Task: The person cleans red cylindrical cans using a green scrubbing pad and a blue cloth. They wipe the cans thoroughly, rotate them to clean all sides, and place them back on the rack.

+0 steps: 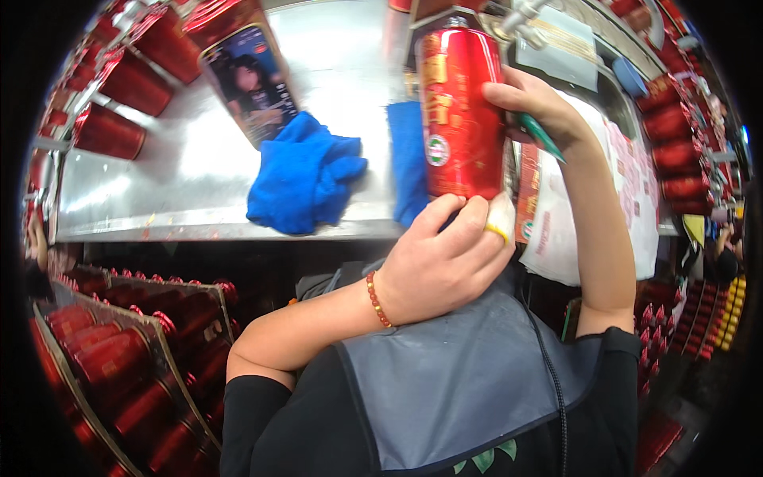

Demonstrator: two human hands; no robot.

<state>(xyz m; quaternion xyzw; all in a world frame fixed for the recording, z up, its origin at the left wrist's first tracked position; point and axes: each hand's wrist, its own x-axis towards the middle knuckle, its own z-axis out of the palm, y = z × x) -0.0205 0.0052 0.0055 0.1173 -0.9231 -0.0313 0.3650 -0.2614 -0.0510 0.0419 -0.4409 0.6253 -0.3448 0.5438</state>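
Note:
A glossy red bottle point(469, 119) with gold decoration and a round green-and-white mark stands over the metal bench, its silvery neck pointing away from me. My right hand point(544, 107) grips its right side, thumb across the front. A green pointed tool point(542, 137) is tucked in that same hand, its tip sticking out past the palm. At the bottle's near end, my left hand point(445, 258) has its fingers curled against the base; one finger wears a white cover point(501, 216) with a yellow rim. A blue cloth point(407, 159) lies partly behind the bottle.
On the metal bench point(191, 195) lie a crumpled blue cloth point(306, 179) and a phone point(253, 86) with a lit screen. Printed sheets point(628, 191) cover the right side, near a blue bowl point(629, 77). Red containers point(111, 131) line the left; crates of red bottles point(103, 350) stand below.

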